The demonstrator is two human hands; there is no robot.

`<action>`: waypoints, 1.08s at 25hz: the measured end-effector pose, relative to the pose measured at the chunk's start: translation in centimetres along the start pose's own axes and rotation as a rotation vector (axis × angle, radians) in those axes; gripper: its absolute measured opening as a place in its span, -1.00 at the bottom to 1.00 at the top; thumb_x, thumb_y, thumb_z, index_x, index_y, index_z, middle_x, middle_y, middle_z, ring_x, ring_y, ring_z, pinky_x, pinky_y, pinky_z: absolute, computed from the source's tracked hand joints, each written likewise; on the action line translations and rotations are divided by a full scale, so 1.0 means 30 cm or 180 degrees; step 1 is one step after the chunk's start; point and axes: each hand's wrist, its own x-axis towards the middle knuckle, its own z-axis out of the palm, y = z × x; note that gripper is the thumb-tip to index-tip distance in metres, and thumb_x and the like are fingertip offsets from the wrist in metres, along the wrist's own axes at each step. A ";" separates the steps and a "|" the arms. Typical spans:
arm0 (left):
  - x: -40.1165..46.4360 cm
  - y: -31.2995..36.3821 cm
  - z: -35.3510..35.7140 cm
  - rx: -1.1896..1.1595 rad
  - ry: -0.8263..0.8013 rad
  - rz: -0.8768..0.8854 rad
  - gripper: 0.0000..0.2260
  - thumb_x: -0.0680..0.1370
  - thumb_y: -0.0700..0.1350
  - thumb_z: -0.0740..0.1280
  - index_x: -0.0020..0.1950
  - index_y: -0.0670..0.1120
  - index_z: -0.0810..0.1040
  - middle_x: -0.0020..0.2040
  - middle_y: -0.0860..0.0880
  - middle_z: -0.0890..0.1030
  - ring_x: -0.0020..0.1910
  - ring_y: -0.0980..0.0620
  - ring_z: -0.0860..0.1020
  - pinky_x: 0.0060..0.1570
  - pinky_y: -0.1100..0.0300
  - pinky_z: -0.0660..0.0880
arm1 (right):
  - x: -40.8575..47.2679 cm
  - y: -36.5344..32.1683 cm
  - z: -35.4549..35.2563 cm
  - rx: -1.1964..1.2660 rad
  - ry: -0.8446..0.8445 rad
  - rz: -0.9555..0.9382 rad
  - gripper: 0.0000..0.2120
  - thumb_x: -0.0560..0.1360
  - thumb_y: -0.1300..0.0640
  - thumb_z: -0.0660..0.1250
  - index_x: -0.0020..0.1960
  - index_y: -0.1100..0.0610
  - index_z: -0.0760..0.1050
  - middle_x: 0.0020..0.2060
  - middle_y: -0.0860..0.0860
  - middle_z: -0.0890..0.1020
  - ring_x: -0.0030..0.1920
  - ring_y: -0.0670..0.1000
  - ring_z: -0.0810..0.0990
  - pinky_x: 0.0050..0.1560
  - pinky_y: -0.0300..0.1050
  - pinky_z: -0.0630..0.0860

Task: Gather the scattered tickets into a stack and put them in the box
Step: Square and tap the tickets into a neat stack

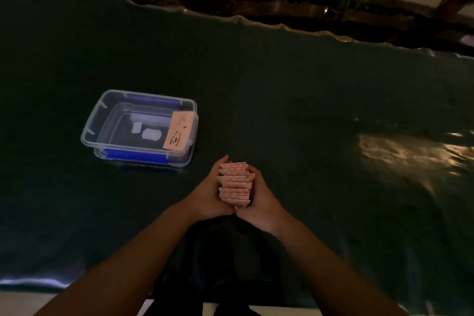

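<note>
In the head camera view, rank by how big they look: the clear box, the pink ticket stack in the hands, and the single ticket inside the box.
1. clear box
2. ticket stack
3. single ticket; it lies farther away, so this ranking is unsure.

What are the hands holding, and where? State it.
Both hands, left hand and right hand, hold the stack of pink tickets, the grip pressing its two long sides, just above the dark table.
</note>
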 end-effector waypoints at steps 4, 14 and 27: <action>0.010 -0.013 0.019 0.0342 -0.0122 -0.0132 0.33 0.22 0.13 0.68 0.62 0.24 -0.30 0.51 0.20 0.30 0.50 0.24 0.29 0.46 0.15 0.19 | 0.008 0.009 0.005 -0.0175 -0.0273 0.0172 0.25 0.40 0.29 0.62 0.75 -0.08 -0.19 0.56 -0.10 0.38 0.49 -0.17 0.45 0.39 -0.32 0.41; -0.005 0.015 0.014 0.0365 0.0008 0.0013 0.17 0.31 -0.01 0.67 0.66 0.09 -0.10 0.48 0.07 0.40 0.46 0.16 0.39 0.48 0.07 0.28 | 0.002 0.004 -0.008 -0.0387 -0.0022 0.0099 0.15 0.37 0.20 0.63 0.73 -0.06 -0.01 0.61 0.00 0.34 0.55 -0.07 0.44 0.57 0.03 0.40; -0.009 0.016 0.002 0.0130 0.0353 -0.0041 -0.27 0.26 0.04 0.67 0.30 0.32 0.37 0.19 0.16 0.61 0.18 0.33 0.57 0.18 0.20 0.48 | 0.027 0.000 0.017 -0.0299 -0.0069 0.0241 -0.03 0.36 0.30 0.55 0.60 -0.13 0.17 0.36 -0.08 0.54 0.34 -0.07 0.61 0.25 -0.10 0.59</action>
